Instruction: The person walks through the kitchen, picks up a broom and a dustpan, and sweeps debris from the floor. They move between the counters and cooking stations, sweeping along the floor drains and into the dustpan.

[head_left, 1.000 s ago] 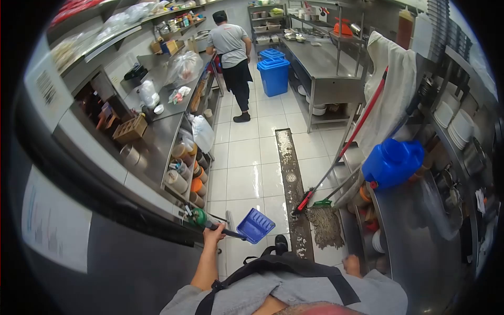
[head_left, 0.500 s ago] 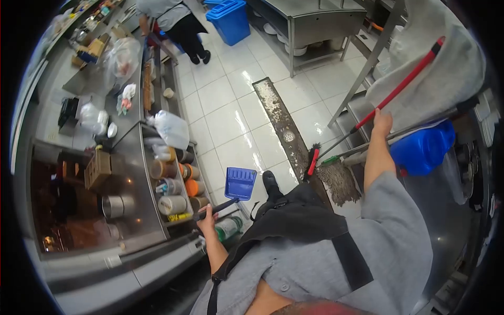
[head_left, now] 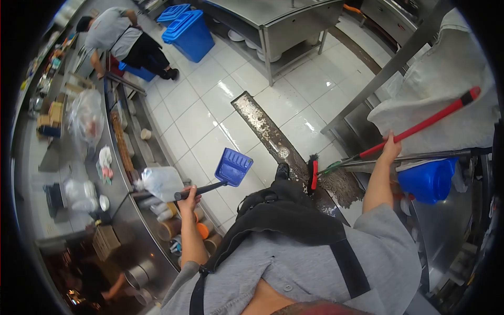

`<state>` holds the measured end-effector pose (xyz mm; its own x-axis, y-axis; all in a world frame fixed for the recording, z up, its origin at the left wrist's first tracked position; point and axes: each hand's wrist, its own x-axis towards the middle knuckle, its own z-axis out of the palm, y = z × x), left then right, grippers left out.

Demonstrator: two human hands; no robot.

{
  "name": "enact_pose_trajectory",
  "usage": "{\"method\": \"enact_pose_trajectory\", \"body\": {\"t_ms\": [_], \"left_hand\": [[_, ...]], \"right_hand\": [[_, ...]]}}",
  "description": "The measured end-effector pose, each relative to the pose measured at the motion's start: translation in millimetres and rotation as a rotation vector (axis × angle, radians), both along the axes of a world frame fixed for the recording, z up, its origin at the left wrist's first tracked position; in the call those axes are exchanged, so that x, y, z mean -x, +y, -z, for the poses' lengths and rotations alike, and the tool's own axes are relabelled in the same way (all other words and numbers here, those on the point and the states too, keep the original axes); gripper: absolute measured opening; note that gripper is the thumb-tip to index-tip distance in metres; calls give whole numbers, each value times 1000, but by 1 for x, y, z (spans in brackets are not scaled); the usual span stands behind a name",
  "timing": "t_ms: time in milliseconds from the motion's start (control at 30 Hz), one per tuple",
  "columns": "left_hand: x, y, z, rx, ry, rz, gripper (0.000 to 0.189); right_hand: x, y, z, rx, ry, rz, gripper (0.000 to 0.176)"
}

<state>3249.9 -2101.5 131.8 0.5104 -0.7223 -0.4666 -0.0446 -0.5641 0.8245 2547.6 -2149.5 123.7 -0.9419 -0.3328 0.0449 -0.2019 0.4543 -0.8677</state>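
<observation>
My left hand [head_left: 191, 197] is closed around the dark handle of a blue dustpan [head_left: 233, 167], whose pan hangs over the white tiles. On the other side, my right hand [head_left: 390, 147] grips the red-and-grey pole of a broom [head_left: 420, 126]. The red broom head with dark bristles [head_left: 315, 173] is down by the dirty floor drain strip [head_left: 262, 123]. Just right of it lies a grey string mop [head_left: 341, 188] with a green clamp. My shoe [head_left: 282, 170] stands beside the drain strip.
A co-worker [head_left: 118, 39] leans over the left counter at the back. Blue lidded bins [head_left: 191, 37] stand near a steel table [head_left: 273, 16]. Jars on a shelf [head_left: 170, 228] line my left; a blue plastic container [head_left: 428, 181] and a pale cloth [head_left: 430, 89] are right.
My view has shifted, with the co-worker and bins showing lower. The dustpan has lifted and tilted, its handle now more level. The broom pole leans lower toward the right.
</observation>
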Motion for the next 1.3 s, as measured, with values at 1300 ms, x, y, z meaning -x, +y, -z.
{"method": "enact_pose_trajectory", "body": {"t_ms": [1300], "left_hand": [[518, -691, 43, 198, -174, 1217, 27]], "right_hand": [[48, -548, -85, 474, 314, -547, 31]]}}
